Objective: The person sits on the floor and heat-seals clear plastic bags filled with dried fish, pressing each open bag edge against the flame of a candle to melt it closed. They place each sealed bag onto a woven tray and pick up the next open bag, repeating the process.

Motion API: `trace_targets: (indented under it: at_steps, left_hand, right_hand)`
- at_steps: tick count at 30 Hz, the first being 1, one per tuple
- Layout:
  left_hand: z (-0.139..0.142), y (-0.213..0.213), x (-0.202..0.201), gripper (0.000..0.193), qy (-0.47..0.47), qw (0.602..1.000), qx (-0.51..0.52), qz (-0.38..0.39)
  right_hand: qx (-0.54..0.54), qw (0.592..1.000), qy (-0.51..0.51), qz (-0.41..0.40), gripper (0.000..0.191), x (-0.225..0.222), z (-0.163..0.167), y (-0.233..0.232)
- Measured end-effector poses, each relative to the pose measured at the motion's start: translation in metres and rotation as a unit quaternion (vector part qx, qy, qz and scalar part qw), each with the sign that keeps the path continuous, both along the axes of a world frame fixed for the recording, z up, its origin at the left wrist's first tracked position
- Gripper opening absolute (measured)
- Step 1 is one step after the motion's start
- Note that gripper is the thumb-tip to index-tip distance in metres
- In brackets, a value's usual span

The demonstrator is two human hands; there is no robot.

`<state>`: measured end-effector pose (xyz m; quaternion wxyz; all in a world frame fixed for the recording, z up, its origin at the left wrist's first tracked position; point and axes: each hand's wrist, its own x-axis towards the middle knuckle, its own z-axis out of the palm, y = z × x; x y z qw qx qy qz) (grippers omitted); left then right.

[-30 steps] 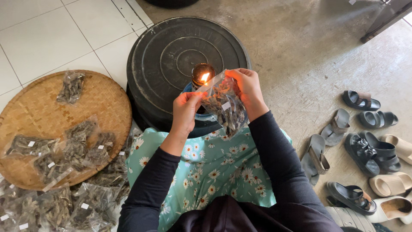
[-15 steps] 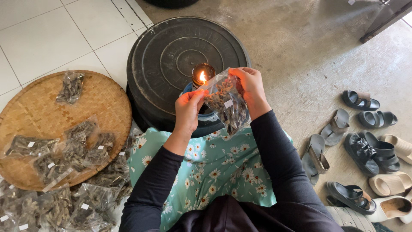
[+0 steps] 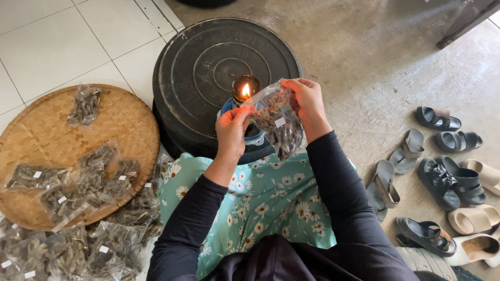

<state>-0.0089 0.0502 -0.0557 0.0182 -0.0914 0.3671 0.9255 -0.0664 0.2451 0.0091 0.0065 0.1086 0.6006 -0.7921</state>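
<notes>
- Clear plastic is what both hands grip: a small transparent bag of dark dried pieces (image 3: 278, 122) held up between them, its top edge stretched toward the small lit oil lamp (image 3: 245, 91).
- The left hand (image 3: 232, 130) pinches the bag's upper left corner, fingers closed on the film right beside the flame.
- The right hand (image 3: 307, 101) clamps the upper right corner from above, so the mouth of the bag is pulled taut; that tension looks meant to keep the edge straight at the flame.
- The lamp stands on the round black plastic lid (image 3: 226, 73) of an upturned tub, which puts the flame at hand height in front of the seated person's flowered green cloth (image 3: 260, 198).
- A round woven bamboo tray (image 3: 125, 117) lies to the left on the tiled floor, with similar filled bags (image 3: 86, 104) spread on it within reach.
- Several sandals (image 3: 442, 177) sit well apart on the right.
</notes>
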Motion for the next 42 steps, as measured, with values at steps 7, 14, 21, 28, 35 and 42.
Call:
trace_targets:
  at_steps: [7, 14, 21, 28, 35, 42]
  left_hand:
    - [0.007, 0.009, 0.000, 0.014, -0.034, 0.998, 0.045, 0.025]
    - [0.004, 0.021, 0.004, 0.014, -0.030, 0.997, 0.051, 0.045]
    - [0.000, 0.031, -0.001, 0.014, -0.014, 0.997, 0.061, 0.054]
    - [0.002, 0.037, -0.004, 0.016, -0.012, 0.995, 0.079, 0.054]
    - [0.001, 0.036, -0.002, 0.018, -0.014, 0.995, 0.089, 0.046]
    - [-0.002, 0.034, 0.002, 0.019, -0.022, 0.995, 0.092, 0.043]
  right_hand:
    - [0.001, 1.000, -0.016, -0.019, 0.010, -0.001, 0.001, 0.004]
    - [0.007, 1.000, -0.021, -0.021, 0.010, 0.003, 0.003, 0.010]
    - [0.013, 0.999, -0.018, -0.038, 0.009, 0.003, 0.006, 0.013]
    - [-0.007, 0.999, -0.011, -0.046, 0.008, 0.001, 0.009, 0.017]
    - [-0.003, 0.999, -0.003, -0.034, 0.010, 0.002, 0.008, 0.019]
    - [0.065, 0.998, 0.018, -0.014, 0.011, -0.004, 0.010, 0.021]
